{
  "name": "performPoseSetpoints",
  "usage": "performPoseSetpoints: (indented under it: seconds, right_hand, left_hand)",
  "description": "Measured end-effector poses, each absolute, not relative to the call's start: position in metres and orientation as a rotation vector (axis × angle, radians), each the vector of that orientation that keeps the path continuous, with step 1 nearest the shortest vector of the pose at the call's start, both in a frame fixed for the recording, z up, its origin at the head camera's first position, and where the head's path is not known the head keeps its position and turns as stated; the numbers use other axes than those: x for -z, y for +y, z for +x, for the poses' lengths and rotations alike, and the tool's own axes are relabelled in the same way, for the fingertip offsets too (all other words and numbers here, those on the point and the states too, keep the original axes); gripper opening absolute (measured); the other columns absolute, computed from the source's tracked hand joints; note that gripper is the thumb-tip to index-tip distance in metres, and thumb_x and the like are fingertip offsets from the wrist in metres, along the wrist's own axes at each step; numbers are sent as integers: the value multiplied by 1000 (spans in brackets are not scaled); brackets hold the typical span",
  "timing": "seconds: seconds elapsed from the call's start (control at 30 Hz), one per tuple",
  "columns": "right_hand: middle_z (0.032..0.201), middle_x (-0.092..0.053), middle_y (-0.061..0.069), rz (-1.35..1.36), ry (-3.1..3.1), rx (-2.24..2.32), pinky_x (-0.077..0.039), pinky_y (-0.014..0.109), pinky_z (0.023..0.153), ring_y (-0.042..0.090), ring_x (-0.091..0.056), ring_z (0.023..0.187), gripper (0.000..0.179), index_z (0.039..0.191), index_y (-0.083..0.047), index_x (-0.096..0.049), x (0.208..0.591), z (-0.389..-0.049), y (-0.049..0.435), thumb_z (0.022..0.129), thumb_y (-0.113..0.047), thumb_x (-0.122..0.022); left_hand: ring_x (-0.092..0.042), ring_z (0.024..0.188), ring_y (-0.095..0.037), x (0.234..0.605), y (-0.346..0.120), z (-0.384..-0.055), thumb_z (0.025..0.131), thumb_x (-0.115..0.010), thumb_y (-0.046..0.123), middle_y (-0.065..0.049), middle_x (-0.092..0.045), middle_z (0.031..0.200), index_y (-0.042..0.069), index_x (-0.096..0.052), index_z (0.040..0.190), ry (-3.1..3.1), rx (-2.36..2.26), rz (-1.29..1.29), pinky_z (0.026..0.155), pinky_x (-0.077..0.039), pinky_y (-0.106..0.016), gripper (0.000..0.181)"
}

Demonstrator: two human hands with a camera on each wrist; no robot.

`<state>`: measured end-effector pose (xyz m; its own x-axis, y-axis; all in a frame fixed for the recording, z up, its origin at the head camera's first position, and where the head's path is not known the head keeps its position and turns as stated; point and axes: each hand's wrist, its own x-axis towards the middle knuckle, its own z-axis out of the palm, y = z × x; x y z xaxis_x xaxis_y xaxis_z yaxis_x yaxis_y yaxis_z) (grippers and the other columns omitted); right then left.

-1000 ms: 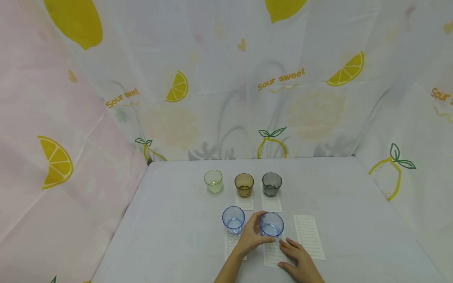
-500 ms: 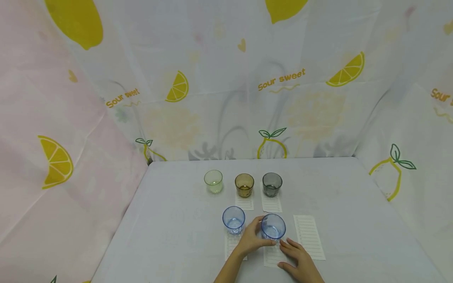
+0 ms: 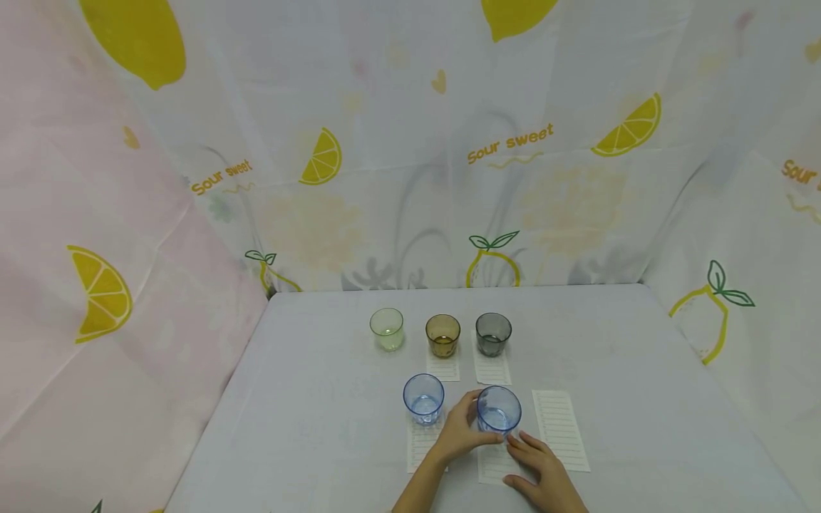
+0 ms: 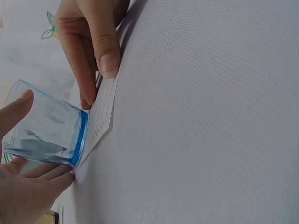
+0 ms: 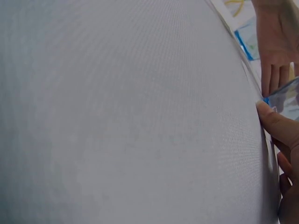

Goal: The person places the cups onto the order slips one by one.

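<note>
A blue-tinted glass point(image 3: 499, 412) stands upright at the far end of a lined paper slip point(image 3: 497, 467). My left hand point(image 3: 457, 433) grips it from the left, thumb in front and fingers behind. In the left wrist view the thumb and fingers lie on either side of the glass point(image 4: 46, 123). My right hand point(image 3: 544, 472) rests by the slip's right side, fingers extended, fingertips close to the glass base. Its thumb lies on the slip point(image 4: 103, 109) in the left wrist view. The right wrist view shows the right hand point(image 5: 286, 135) only in part.
A second blue glass point(image 3: 423, 397) stands on another slip point(image 3: 420, 445) to the left. Behind are a green glass point(image 3: 387, 331), an amber glass point(image 3: 442, 336) and a grey glass point(image 3: 492, 335). Another lined slip point(image 3: 560, 429) lies to the right. Printed cloth walls enclose the table.
My left hand has shifted the blue glass slightly to the right over the slip. My right hand has stayed in place, and the other glasses have not moved.
</note>
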<state>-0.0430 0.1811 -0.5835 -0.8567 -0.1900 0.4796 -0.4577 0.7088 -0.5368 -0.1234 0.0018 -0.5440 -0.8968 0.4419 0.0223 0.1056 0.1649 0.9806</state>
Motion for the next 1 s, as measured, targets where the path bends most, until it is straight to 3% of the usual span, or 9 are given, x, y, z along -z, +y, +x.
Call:
performPoseSetpoints:
  seconds: [0.37, 0.6, 1.0]
  right_hand:
    - [111, -68, 2, 513, -2485, -951, -53, 29, 83, 23, -58, 106, 50, 102, -3, -72, 586, -43, 181, 60, -24, -85]
    - [111, -69, 0, 515, -2499, -936, -55, 35, 79, 25, -58, 105, 50, 102, -1, -71, 584, -43, 181, 61, -25, -85]
    - [110, -69, 0, 501, -2493, -943, -54, 32, 80, 24, -59, 104, 50, 102, -2, -72, 585, -43, 181, 59, -24, -85]
  left_hand:
    - [-43, 128, -37, 546, 4, -124, 67, -82, 8, -19, -50, 135, 2, -46, 132, 2201, -1817, 505, 109, -33, -39, 74]
    - [-41, 130, -37, 547, 6, -124, 70, -80, 6, -18, -48, 136, 0, -43, 133, 2163, -1866, 517, 109, -32, -41, 74]
    - [-43, 128, -38, 546, 6, -123, 69, -81, 8, -18, -49, 135, 0, -43, 133, 2204, -1833, 500, 108, -34, -39, 75]
